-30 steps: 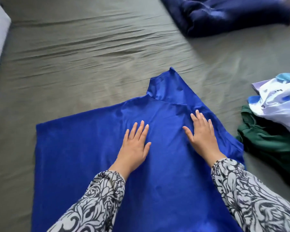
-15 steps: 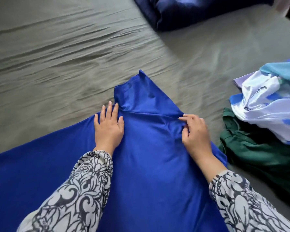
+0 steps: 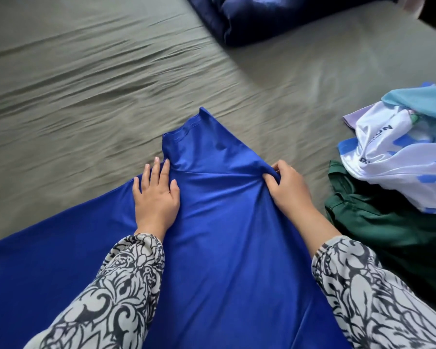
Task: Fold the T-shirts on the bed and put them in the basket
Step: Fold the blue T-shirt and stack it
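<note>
Folding royal-blue T-shirt (image 3: pixel 212 248), first fold, spread on grey-green bed (image 3: pixel 86 84) at 6 o'clock.
Unfolded shirt pile (image 3: pixel 400 172) at 3 o'clock; basket unseen. Left hand (image 3: pixel 156 195) flat, pinning; right hand (image 3: pixel 287 187) pinching sleeve seam; next, likely fold sleeve inward.

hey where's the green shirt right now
In the head view the green shirt lies crumpled on the bed at the right edge, beside the blue shirt and partly under the white shirt.
</note>
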